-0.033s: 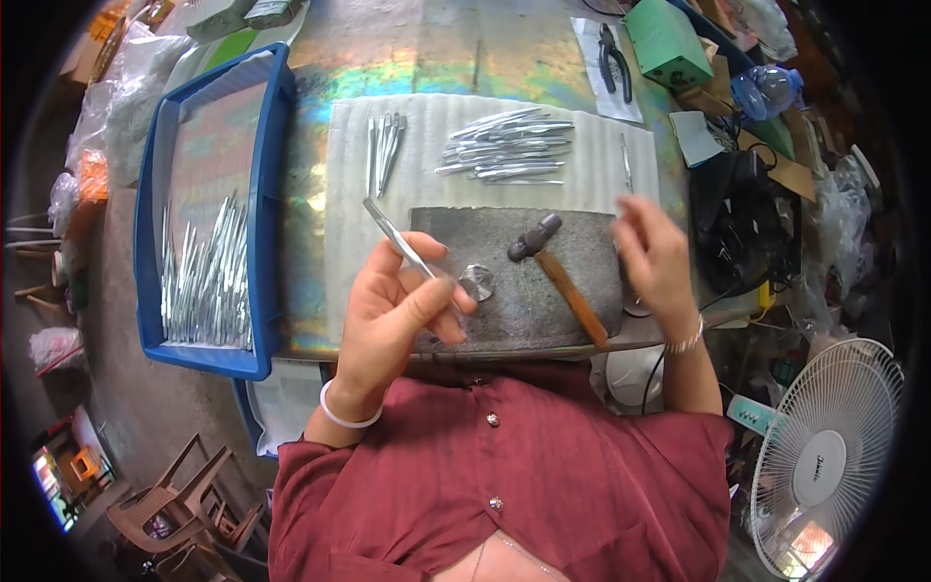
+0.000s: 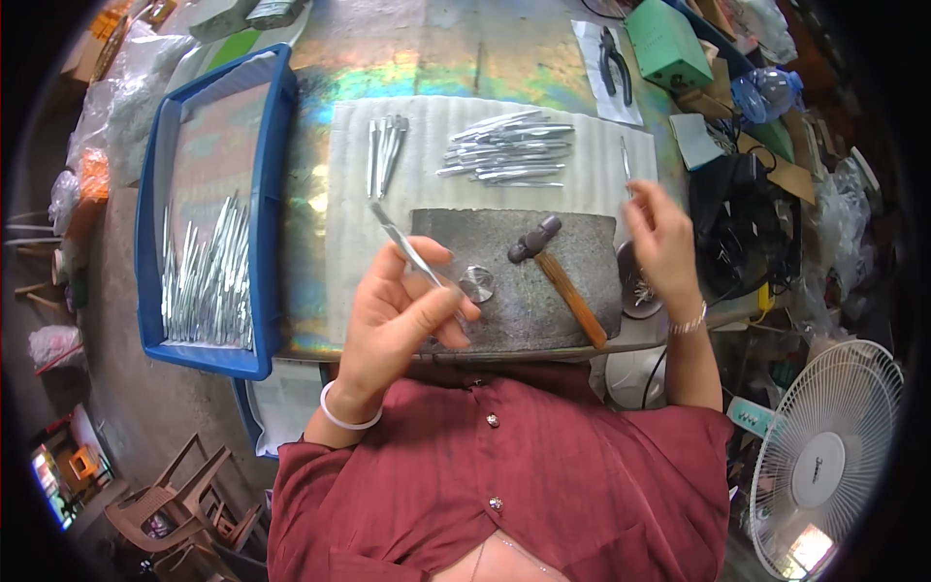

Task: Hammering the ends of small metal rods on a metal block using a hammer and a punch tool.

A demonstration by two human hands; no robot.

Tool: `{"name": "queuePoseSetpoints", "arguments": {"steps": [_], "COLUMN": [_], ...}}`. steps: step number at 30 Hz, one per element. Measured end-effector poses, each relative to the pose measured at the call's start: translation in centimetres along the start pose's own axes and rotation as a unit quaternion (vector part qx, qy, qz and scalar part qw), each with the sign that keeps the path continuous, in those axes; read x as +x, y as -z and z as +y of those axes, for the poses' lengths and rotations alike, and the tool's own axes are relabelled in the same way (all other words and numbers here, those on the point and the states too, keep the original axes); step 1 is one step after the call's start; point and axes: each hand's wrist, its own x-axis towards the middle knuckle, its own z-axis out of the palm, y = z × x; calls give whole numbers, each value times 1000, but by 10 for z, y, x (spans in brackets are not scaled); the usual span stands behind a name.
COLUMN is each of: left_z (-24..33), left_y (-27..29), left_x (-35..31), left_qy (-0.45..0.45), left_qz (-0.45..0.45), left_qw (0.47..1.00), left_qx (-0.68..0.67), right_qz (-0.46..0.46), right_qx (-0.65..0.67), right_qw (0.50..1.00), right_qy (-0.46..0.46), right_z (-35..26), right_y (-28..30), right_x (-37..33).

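Observation:
My left hand [image 2: 398, 301] is closed on a slim silvery pair of tweezers [image 2: 401, 238], held slantwise above the left part of a dark stone slab [image 2: 495, 325]. On the slab lie a small round metal disc [image 2: 476, 283] and a hammer [image 2: 567, 291] with a wooden handle. My right hand [image 2: 663, 238] is at the lower end of a thin pointed tool [image 2: 626, 155], its fingers curled but apart. Below that hand a dark round dish [image 2: 637, 296] holds small pale bits. Beyond the slab are a heap of tweezers [image 2: 509, 145] and a smaller bunch [image 2: 386, 155].
A blue tray [image 2: 276, 175] with many more tweezers stands at the left. Pliers [image 2: 613, 68] lie at the back right, near a green box [image 2: 667, 44]. A black bag [image 2: 737, 213] is beyond my right hand. A white fan [image 2: 824, 466] stands at lower right.
My right hand has shifted slightly away from me and right, toward the thin tool, uncovering more of the dish. My left hand, with the tweezers, has moved slightly right and nearer.

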Motion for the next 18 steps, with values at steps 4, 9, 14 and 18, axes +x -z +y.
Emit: {"name": "queuePoseSetpoints", "arguments": {"steps": [4,9,14,18], "left_z": [4,-5,1,6], "left_y": [-5,-2,-3,-3], "left_x": [-6,-17,-22,-20], "left_qy": [50,-50,-84,-35], "left_qz": [-65,-57,-51,-77], "left_qw": [997,996,993,995], "left_qx": [-6,36,72,49], "right_qz": [12,-42,-43,-3], "right_qx": [-138,-237,-172,-56], "right_qw": [990,969,982,998], "right_qy": [-31,-52,-60,-18], "right_z": [81,102,115,70], "right_y": [-16,-30,-16,23], "right_x": [53,74,81,50]}}
